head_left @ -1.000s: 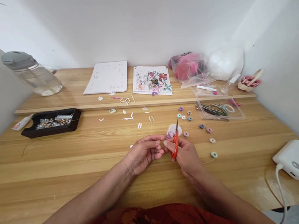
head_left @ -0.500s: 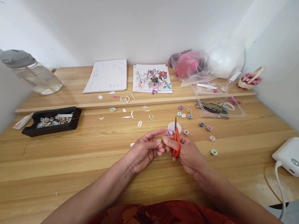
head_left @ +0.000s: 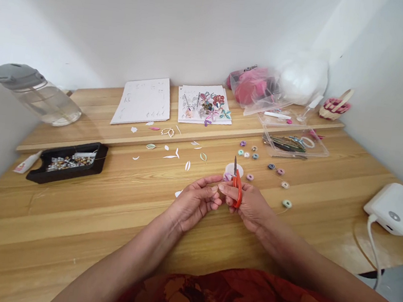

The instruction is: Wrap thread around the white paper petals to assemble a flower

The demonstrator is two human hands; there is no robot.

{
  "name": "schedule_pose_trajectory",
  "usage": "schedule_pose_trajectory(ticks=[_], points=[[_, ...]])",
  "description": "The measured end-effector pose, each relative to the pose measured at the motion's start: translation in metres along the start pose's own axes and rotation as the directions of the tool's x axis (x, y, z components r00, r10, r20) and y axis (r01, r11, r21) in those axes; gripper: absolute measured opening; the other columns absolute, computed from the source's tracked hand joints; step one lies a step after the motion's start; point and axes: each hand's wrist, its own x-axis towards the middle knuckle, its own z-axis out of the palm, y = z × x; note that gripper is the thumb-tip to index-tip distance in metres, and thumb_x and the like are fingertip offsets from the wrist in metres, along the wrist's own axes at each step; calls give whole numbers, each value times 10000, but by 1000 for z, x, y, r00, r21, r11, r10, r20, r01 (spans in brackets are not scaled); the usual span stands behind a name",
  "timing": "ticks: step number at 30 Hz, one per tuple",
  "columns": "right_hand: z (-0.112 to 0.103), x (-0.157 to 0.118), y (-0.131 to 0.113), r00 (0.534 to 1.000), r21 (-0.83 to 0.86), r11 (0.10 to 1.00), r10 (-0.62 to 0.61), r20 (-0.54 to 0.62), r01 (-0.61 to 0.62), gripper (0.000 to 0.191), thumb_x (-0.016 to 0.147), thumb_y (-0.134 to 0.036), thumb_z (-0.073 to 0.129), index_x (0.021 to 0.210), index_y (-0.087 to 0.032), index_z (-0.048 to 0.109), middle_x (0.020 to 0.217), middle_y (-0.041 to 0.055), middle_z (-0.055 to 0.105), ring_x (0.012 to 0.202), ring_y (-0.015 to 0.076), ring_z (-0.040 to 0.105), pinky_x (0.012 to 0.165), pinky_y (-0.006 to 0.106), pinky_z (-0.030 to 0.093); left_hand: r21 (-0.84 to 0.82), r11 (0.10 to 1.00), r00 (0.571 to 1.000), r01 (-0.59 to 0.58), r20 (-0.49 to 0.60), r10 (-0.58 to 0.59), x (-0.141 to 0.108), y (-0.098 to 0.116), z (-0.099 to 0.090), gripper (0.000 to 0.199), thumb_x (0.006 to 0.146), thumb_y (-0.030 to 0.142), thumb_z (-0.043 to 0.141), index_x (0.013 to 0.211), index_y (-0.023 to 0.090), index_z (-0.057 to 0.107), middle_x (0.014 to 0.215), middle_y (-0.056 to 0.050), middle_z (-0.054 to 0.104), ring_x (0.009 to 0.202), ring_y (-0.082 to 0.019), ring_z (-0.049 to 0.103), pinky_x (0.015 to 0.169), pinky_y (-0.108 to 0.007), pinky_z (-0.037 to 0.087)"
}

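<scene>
A pair of orange-handled scissors (head_left: 238,190) hangs in my right hand (head_left: 251,206), its dark blades pointing up and away from me. The thumb and fingertips of that hand are pinched together close to the left fingertips. My left hand (head_left: 193,204) is also closed in a pinch, palm turned partly up. Whatever sits between the fingertips is too small to make out. Just beyond them, something purple (head_left: 227,176) shows in front of a round whitish disc (head_left: 235,169). A white paper piece (head_left: 178,193) lies by my left hand.
Small thread bobbins (head_left: 250,177) lie to the right, below a clear tray (head_left: 319,151) of wires. Cut petal shapes (head_left: 187,166) are scattered at left, near a black bead tray (head_left: 86,161). A raised shelf holds papers (head_left: 143,100) and a bottle (head_left: 56,104). A white device (head_left: 396,209) stands far right.
The whole view has shifted slightly, so things on the table appear a little further left. Both hands keep the same pinch, and the scissors stay in my right hand.
</scene>
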Motion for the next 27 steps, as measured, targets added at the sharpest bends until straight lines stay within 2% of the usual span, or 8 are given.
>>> schedule_pose_trajectory(ticks=[10, 18, 23, 27], points=[[8, -1, -3, 994, 5, 1000, -5, -108, 5, 313, 535, -327, 838, 711, -160, 640, 478, -55, 505, 446, 64, 403, 416, 189, 307, 12, 1000, 998, 28, -61, -27, -1, 2, 1, 313, 753, 9, 661, 1062, 56, 655, 719, -55, 657, 535, -82, 589, 506, -165, 490], [8, -1, -2, 993, 30, 999, -8, -116, 11, 363, 529, -370, 874, 738, -166, 659, 517, -44, 511, 485, 74, 424, 421, 187, 346, 27, 999, 997, 42, -64, -41, -1, 4, 0, 289, 754, 6, 660, 1038, 61, 664, 670, -31, 629, 545, -81, 597, 533, -156, 521], [-12, 0, -8, 995, -214, 974, -83, -51, 70, 359, 615, -456, 838, 736, -169, 660, 533, -22, 545, 492, 91, 438, 446, 215, 344, 22, 999, 994, 47, -95, -44, -4, 7, 0, 277, 798, 2, 643, 1071, 45, 667, 693, -34, 627, 575, -78, 614, 573, -152, 547], [-37, -11, -25, 993, -492, 865, -119, -6, 101, 320, 670, -458, 805, 686, -174, 658, 530, -19, 552, 487, 90, 433, 481, 231, 311, 13, 998, 990, 56, -128, -54, -4, 9, 0, 251, 830, 2, 622, 1074, 32, 669, 690, -40, 635, 589, -83, 631, 596, -154, 562]])
